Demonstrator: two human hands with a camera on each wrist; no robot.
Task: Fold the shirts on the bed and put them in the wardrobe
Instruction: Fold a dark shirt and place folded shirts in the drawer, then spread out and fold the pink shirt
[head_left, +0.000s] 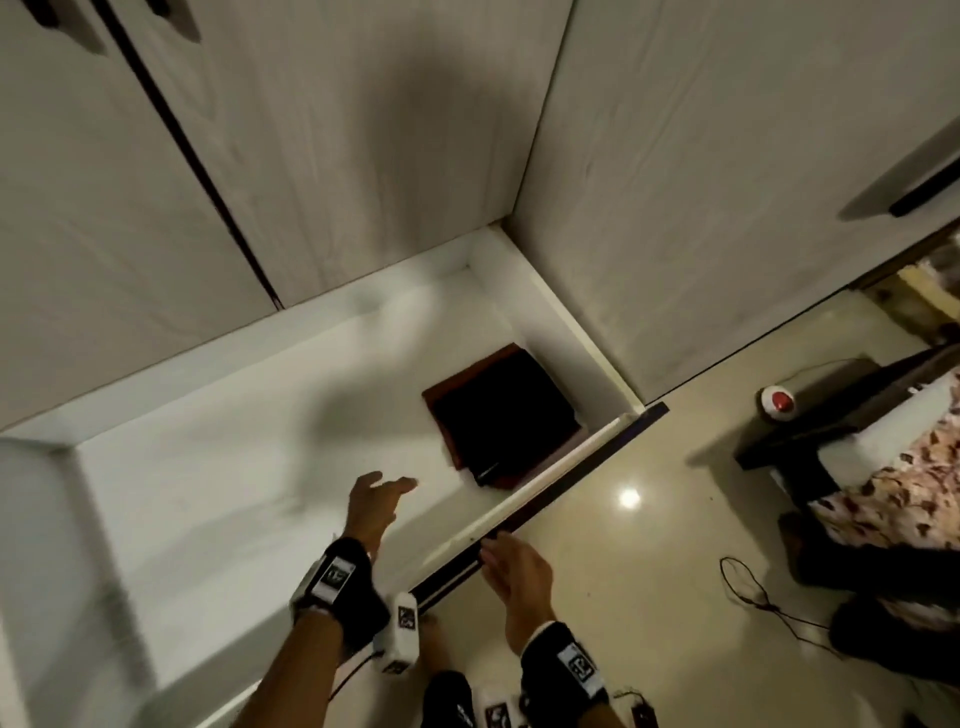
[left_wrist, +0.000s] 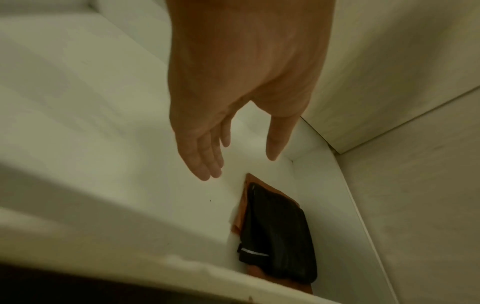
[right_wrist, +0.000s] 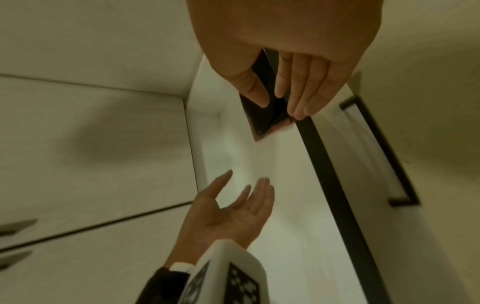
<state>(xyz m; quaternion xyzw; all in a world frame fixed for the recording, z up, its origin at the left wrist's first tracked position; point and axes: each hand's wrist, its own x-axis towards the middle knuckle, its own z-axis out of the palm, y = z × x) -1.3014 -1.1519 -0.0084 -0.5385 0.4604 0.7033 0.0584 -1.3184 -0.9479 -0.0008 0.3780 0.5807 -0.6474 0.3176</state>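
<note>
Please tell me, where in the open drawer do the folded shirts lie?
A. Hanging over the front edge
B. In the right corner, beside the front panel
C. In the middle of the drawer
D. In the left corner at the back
B: the folded shirts lie in the drawer's right corner, against the front panel; both hands are empty.

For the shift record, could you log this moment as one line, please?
left hand: open, empty, over drawer | right hand: open, at drawer front | black shirt atop rust shirt, folded, drawer's right corner

Pale wood-grain doors (head_left: 322, 156) with dark handles (head_left: 924, 192) fill the far side. A glossy beige floor (head_left: 675, 545) at near right reflects a ceiling light (head_left: 629, 498). A patterned bed cover (head_left: 904, 499) lies at far right.
</note>
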